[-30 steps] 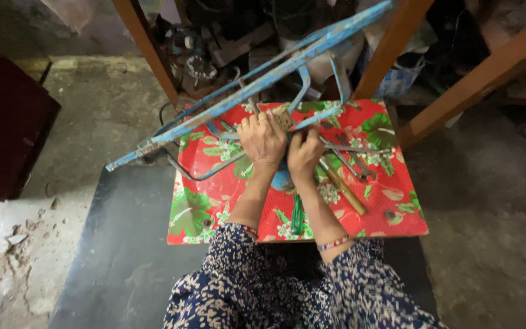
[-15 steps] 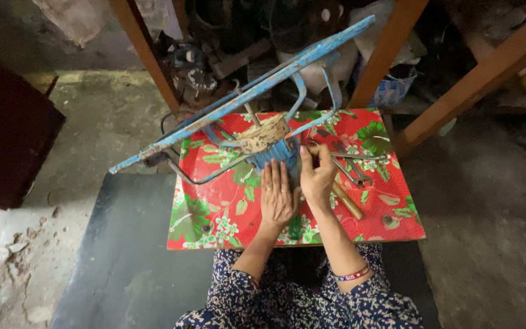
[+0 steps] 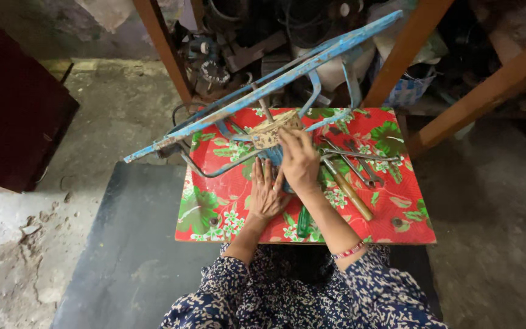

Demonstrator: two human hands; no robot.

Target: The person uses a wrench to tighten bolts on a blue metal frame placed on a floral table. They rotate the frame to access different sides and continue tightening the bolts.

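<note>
Your left hand lies flat on the red flowery board, with the fingers spread apart and holding nothing. The fingertips point up toward a blue metal piece that sits just past them, but it is hard to tell if they touch it. Your right hand is just beside the left one and a little higher up. Its fingers are bent down over the same blue piece and reach to a tan, worn-looking block, and they seem to touch the block's near edge. I cannot tell if this hand is squeezing anything or only resting there, since the back of the hand hides the fingertips. The tan block sits near the top middle of the red board, right under a long blue metal frame. That frame is chipped and rusty, and it slants across the board from low on the left to high on the right. To the right of your right hand lie some grey wrenches and a tool with a wooden handle. A green tool handle lies on the board between your two wrists. A pink bracelet is on your right wrist. The board rests over a dark mat on the grey floor.
</note>
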